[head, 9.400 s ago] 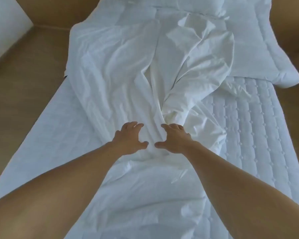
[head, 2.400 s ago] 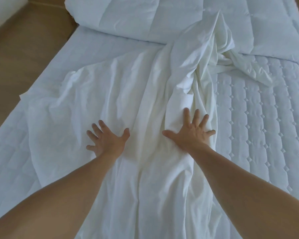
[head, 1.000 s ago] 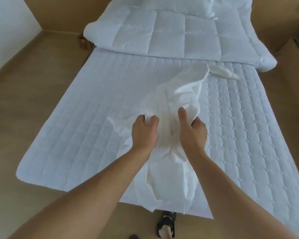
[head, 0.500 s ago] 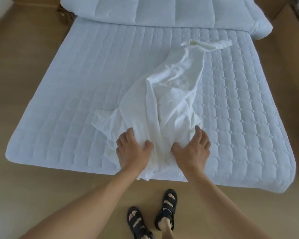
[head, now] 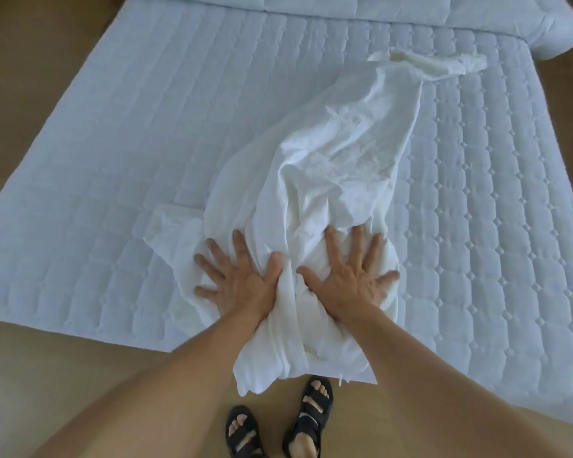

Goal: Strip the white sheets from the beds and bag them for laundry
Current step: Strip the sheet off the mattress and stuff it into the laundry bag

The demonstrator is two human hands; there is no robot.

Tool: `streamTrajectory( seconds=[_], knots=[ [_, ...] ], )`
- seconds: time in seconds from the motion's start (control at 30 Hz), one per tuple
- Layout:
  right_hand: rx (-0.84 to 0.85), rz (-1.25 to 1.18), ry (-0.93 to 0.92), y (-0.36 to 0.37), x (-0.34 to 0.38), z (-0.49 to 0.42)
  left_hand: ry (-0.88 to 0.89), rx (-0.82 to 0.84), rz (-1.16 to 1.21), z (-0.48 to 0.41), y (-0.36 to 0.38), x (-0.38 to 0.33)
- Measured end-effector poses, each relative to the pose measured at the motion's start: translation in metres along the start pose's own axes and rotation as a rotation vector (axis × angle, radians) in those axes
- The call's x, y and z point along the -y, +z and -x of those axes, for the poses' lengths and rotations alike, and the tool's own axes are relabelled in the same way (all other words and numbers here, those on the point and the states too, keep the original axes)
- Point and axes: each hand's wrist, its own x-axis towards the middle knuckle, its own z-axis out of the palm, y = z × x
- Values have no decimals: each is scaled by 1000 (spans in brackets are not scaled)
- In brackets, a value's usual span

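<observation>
A crumpled white sheet (head: 338,153) lies in a long bunch down the middle of the quilted mattress (head: 119,133), its near end hanging over the foot edge. My left hand (head: 235,276) lies flat on the sheet's near left part, fingers spread. Beside it, my right hand (head: 351,272) presses flat on the bunched cloth, fingers straight and splayed. A ridge of fabric stands up between the two thumbs.
A folded white duvet (head: 411,11) lies across the head of the bed. Wooden floor (head: 47,375) surrounds the bed on the left, right and near side. My sandalled feet (head: 278,428) stand at the foot edge.
Both hands have let go of their loose hold on the sheet and spread flat on it. The sheet has slid further toward the foot edge, and the view has moved closer.
</observation>
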Motion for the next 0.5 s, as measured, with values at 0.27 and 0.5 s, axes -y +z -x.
streamTrajectory(
  seconds=[0.27,0.5],
  knots=[
    [49,-395,169,-5,0,-23,-381,95,263,-18,-1,-8],
    [121,-597,133,-25,-19,-25,-183,155,484,-12,-20,-20]
  ],
)
